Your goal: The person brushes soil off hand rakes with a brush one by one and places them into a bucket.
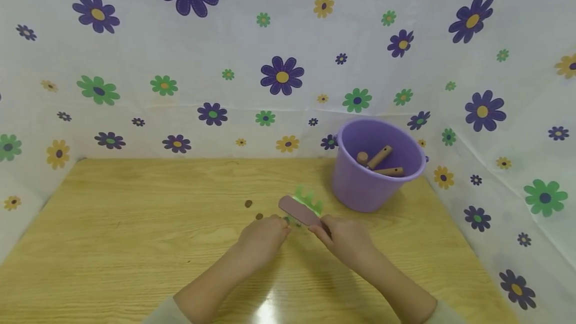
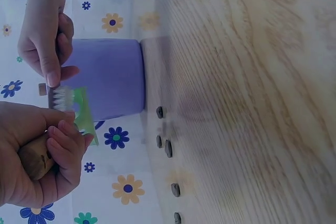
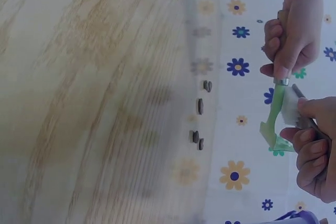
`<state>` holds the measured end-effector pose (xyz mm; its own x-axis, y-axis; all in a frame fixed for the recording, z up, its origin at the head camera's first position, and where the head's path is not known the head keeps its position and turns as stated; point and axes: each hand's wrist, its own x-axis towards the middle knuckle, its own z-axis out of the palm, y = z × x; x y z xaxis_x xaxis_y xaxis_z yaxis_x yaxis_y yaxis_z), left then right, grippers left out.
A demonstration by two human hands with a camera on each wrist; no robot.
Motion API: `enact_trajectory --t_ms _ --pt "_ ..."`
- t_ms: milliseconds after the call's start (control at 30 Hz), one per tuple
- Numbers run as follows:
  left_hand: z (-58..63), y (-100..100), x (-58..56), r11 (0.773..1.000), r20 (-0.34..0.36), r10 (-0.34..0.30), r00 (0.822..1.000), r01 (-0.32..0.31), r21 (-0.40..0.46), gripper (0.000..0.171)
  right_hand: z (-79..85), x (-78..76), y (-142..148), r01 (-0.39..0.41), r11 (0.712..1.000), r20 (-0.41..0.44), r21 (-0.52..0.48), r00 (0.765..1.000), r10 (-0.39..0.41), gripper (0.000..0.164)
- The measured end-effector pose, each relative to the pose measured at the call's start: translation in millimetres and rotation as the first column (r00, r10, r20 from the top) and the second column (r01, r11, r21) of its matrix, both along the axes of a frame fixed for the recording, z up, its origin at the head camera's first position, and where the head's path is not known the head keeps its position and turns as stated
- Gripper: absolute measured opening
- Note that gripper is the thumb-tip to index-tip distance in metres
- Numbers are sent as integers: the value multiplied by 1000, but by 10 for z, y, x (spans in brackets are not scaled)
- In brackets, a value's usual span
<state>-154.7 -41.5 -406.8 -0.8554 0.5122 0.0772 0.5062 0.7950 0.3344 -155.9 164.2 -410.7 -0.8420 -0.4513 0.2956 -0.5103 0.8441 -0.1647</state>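
Observation:
My left hand (image 1: 263, 240) grips the wooden handle (image 2: 35, 159) of a small green hand rake (image 3: 273, 113), whose tines point away from me. In my right hand (image 1: 350, 241) is a scrubbing brush (image 1: 298, 210) with a mauve back and white bristles (image 2: 62, 98). The bristles lie against or very close to the green rake, both held above the table. Several small dark stones (image 1: 248, 204) are on the table beneath and beyond my hands; the head view hides part of them.
A purple bucket (image 1: 360, 191) stands at the back right of the wooden table (image 1: 135, 224), with wooden-handled tools (image 1: 380, 157) inside. Flower-printed cloth (image 1: 243, 49) hangs behind the table and along its right side.

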Motion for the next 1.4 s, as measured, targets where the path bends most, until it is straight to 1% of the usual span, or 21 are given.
enact_trajectory --t_ms 67,133,267,333,400,467,533,567,633,700,767,833,900,1000,1067,1133,1200,1300,1333,1400 --pt "16 -18 13 1000 -3 -1 1000 1 -1 22 -9 -6 -20 6 1000 31 -6 999 -6 34" --pt "15 -33 21 1000 17 7 1000 -8 9 22 -12 -13 -33 19 1000 47 -1 999 -18 33" --pt "6 -56 28 999 62 33 998 -35 27 22 -17 -29 -46 46 998 33 39 998 -47 35" --pt "8 -66 31 999 65 38 997 -40 23 23 -24 -38 -56 64 995 -2 76 998 -64 37" --pt "24 -79 38 999 72 45 996 -47 19 23 -43 -49 -67 84 988 -63 127 995 -76 38" --pt "33 -95 42 999 70 51 996 -52 14 24 -66 -58 -82 101 979 -139 177 987 -76 38" --pt "40 -111 45 998 66 59 996 -59 1 24 -90 -64 -102 110 970 -224 215 973 -61 36" --pt "41 -118 44 998 60 62 996 -62 -8 25 -105 -67 -112 114 966 -275 234 960 -47 35" --pt "45 -131 43 997 61 71 996 -69 -23 25 -138 -71 -132 120 956 -372 267 928 -13 34" --pt "42 -142 39 997 51 71 996 -69 -46 24 -177 -73 -150 128 943 -450 307 893 26 35" --pt "38 -155 42 995 41 68 997 -65 -71 23 -209 -69 -163 134 929 -504 345 862 63 36" --pt "32 -170 50 994 25 64 998 -61 -94 24 -231 -61 -177 126 918 -524 376 846 98 37" --pt "22 -191 61 992 33 71 997 -67 -108 25 -240 -53 -188 109 909 -529 402 838 133 38" --pt "8 -227 70 985 49 111 993 -103 -141 27 -229 -51 -205 84 891 -520 447 835 182 36" --pt "1 -253 70 976 44 142 989 -132 -171 27 -204 -49 -205 90 874 -523 477 829 200 35" --pt "-2 -277 66 968 18 160 987 -153 -197 27 -173 -49 -191 108 866 -536 488 820 199 33" --pt "-1 -302 63 962 -1 167 986 -163 -219 23 -138 -45 -163 135 873 -562 468 808 177 33" --pt "1 -338 50 958 -6 182 983 -179 -226 21 -102 -48 -108 158 899 -594 409 794 130 33" --pt "3 -349 46 957 -8 184 983 -181 -228 20 -94 -50 -90 162 907 -601 388 791 116 33" --pt "5 -367 35 957 -14 188 982 -186 -223 19 -83 -55 -53 162 919 -604 359 791 96 33"
